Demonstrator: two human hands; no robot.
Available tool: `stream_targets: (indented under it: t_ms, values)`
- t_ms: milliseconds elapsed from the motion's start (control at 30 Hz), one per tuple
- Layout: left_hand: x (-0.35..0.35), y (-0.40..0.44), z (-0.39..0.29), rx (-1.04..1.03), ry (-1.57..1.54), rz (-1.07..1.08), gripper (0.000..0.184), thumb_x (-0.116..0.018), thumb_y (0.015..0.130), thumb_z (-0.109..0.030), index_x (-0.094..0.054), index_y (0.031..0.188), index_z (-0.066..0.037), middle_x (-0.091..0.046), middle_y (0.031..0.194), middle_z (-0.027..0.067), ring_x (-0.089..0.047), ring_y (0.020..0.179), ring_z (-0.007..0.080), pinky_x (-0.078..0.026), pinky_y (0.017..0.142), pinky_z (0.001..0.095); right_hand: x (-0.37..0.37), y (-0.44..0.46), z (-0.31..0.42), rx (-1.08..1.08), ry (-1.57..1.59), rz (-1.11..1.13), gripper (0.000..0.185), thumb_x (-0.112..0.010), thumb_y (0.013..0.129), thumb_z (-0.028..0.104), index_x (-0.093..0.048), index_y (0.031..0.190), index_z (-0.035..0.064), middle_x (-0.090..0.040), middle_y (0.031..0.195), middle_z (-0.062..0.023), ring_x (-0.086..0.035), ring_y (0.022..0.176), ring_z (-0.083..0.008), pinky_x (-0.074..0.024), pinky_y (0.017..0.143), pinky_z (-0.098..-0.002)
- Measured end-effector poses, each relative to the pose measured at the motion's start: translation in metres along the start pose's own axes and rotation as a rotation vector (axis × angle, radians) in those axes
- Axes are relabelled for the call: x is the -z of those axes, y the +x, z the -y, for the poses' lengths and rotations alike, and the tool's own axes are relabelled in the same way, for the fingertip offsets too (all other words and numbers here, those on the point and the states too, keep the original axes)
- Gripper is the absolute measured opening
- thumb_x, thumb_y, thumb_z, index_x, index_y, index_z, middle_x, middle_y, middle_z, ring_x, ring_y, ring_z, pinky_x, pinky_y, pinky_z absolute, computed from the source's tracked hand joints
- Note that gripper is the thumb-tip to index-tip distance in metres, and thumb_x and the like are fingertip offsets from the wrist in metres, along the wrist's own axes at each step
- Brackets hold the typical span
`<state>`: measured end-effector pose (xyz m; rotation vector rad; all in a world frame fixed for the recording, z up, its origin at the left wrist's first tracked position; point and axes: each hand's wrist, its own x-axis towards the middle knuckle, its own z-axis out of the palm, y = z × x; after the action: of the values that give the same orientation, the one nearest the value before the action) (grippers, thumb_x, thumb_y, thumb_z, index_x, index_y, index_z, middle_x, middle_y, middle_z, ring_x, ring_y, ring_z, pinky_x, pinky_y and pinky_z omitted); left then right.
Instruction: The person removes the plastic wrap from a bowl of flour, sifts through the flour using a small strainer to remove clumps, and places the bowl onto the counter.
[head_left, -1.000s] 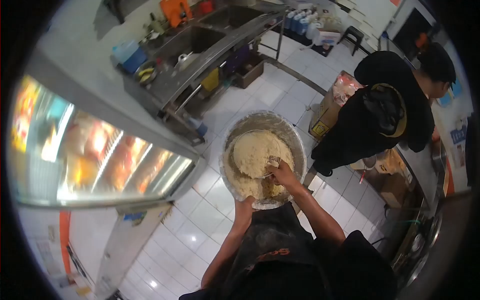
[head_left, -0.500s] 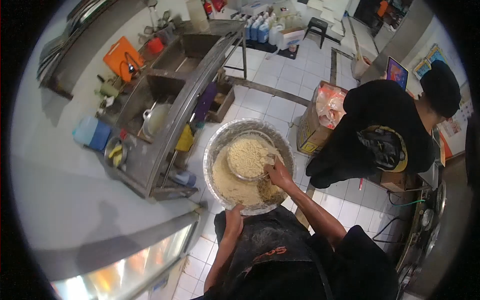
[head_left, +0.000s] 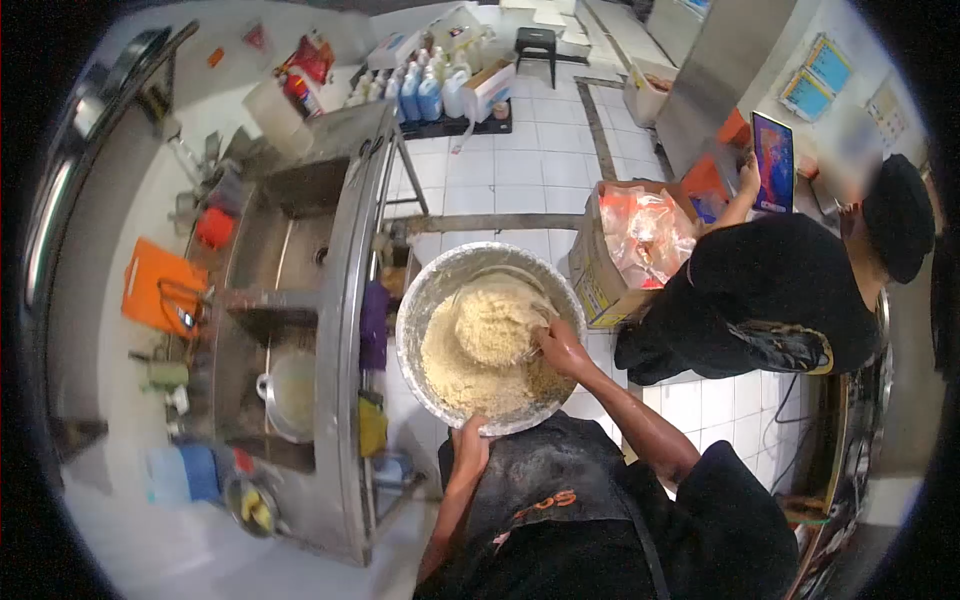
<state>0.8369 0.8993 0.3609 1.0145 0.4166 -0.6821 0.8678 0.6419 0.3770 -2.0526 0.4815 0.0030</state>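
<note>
A large silver metal bowl [head_left: 420,290] is in front of my apron, with pale yellow flour [head_left: 460,385] in it. My left hand [head_left: 470,450] is closed on the bowl's near rim. Inside the bowl, my right hand [head_left: 562,348] grips the right edge of a round strainer [head_left: 515,272], which looks blurred by motion. Crumbly flour is heaped in the strainer and hides its mesh. Darker specks show in the bowl below my right hand.
On the left stands a steel sink counter [head_left: 345,440] with a pot [head_left: 292,395] in one basin. To the right, a person in black [head_left: 780,290] holds a tablet [head_left: 772,165] beside a cardboard box [head_left: 600,265] of plastic bags. Bottles [head_left: 425,95] stand behind on the floor.
My view has turned, so the sink appears more upright and the tablet shows fully. The flour in the strainer has shifted into a blurred heap. Both hands keep their hold.
</note>
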Motion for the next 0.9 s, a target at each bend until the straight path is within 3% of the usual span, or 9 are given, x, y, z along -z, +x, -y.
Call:
stream_targets:
  t_ms: [167,333,433,500,533,633,667,767,900]
  values:
    - [-0.025,0.109,-0.100,0.101,0.130,0.077,0.043,-0.054,0.076,-0.001,-0.045,0.118,0.003,-0.054,0.109,0.0153,-0.057,0.100,0.0321,-0.049,0.084,0.0513,0.006,0.089,0.011,0.045,0.090,-0.241,0.043,-0.049,0.088,0.022,-0.047,0.121,-0.0046,-0.061,0.074,-0.0145,-0.058,0.058,-0.0186,-0.0466,0.056,-0.0355]
    - [-0.079,0.178,-0.181,0.199,0.283,0.131,0.040,-0.052,0.078,0.002,-0.044,0.116,0.008,-0.049,0.113,0.0174,-0.054,0.104,0.0320,-0.048,0.085,0.0493,0.029,0.146,0.031,-0.137,0.141,-0.278,0.043,-0.047,0.089,0.021,-0.047,0.125,-0.0006,-0.061,0.082,-0.0146,-0.060,0.065,-0.0190,-0.0481,0.061,-0.0348]
    - [-0.106,0.237,-0.198,0.261,0.284,0.233,0.039,-0.051,0.077,0.004,-0.042,0.115,0.006,-0.047,0.110,0.0158,-0.053,0.103,0.0310,-0.046,0.087,0.0517,0.046,0.177,0.025,-0.176,0.207,-0.377,0.039,-0.048,0.090,0.024,-0.051,0.118,-0.0021,-0.061,0.077,-0.0120,-0.058,0.063,-0.0165,-0.0473,0.058,-0.0333]
    - [-0.118,0.265,-0.201,0.248,0.276,0.246,0.036,-0.050,0.076,0.005,-0.044,0.112,0.005,-0.048,0.107,0.0146,-0.054,0.101,0.0301,-0.047,0.087,0.0534,0.052,0.191,0.034,-0.217,0.296,-0.502,0.040,-0.047,0.089,0.022,-0.051,0.121,-0.0022,-0.063,0.082,-0.0178,-0.061,0.064,-0.0210,-0.0486,0.060,-0.0362]
    - [-0.112,0.289,-0.194,0.279,0.311,0.250,0.045,-0.053,0.076,0.003,-0.045,0.120,-0.001,-0.054,0.104,0.0103,-0.058,0.094,0.0274,-0.052,0.079,0.0440,0.059,0.200,0.036,-0.230,0.333,-0.563,0.040,-0.046,0.089,0.020,-0.050,0.122,-0.0023,-0.064,0.085,-0.0207,-0.062,0.064,-0.0232,-0.0493,0.061,-0.0376]
    - [-0.166,0.305,-0.214,0.382,0.330,0.285,0.044,-0.052,0.076,0.003,-0.046,0.119,0.001,-0.054,0.106,0.0113,-0.059,0.094,0.0279,-0.052,0.078,0.0435,0.091,0.224,0.028,-0.357,0.342,-0.376,0.046,-0.046,0.089,0.020,-0.045,0.130,-0.0001,-0.063,0.093,-0.0217,-0.061,0.063,-0.0200,-0.0495,0.059,-0.0348]
    - [-0.188,0.306,-0.225,0.319,0.390,0.335,0.029,-0.054,0.076,0.001,-0.048,0.104,0.004,-0.049,0.101,0.0116,-0.053,0.099,0.0294,-0.047,0.085,0.0544,0.105,0.230,0.037,-0.327,0.359,-0.338,0.048,-0.046,0.089,0.019,-0.043,0.133,0.0016,-0.063,0.093,-0.0202,-0.059,0.063,-0.0191,-0.0498,0.060,-0.0340]
    - [-0.202,0.352,-0.222,0.339,0.478,0.331,0.024,-0.053,0.076,0.000,-0.050,0.099,0.004,-0.049,0.101,0.0122,-0.054,0.099,0.0285,-0.047,0.087,0.0534,0.099,0.273,-0.020,-0.360,0.317,-0.676,0.048,-0.047,0.089,0.021,-0.044,0.133,0.0016,-0.062,0.095,-0.0209,-0.061,0.067,-0.0236,-0.0502,0.066,-0.0369]
    - [-0.233,0.418,-0.214,0.381,0.562,0.310,0.018,-0.052,0.078,-0.001,-0.050,0.095,0.006,-0.051,0.100,0.0117,-0.054,0.099,0.0280,-0.045,0.088,0.0492,0.156,0.305,-0.015,-0.369,0.359,-0.547,0.045,-0.047,0.089,0.025,-0.048,0.126,-0.0006,-0.061,0.100,-0.0254,-0.062,0.080,-0.0318,-0.0482,0.076,-0.0414]
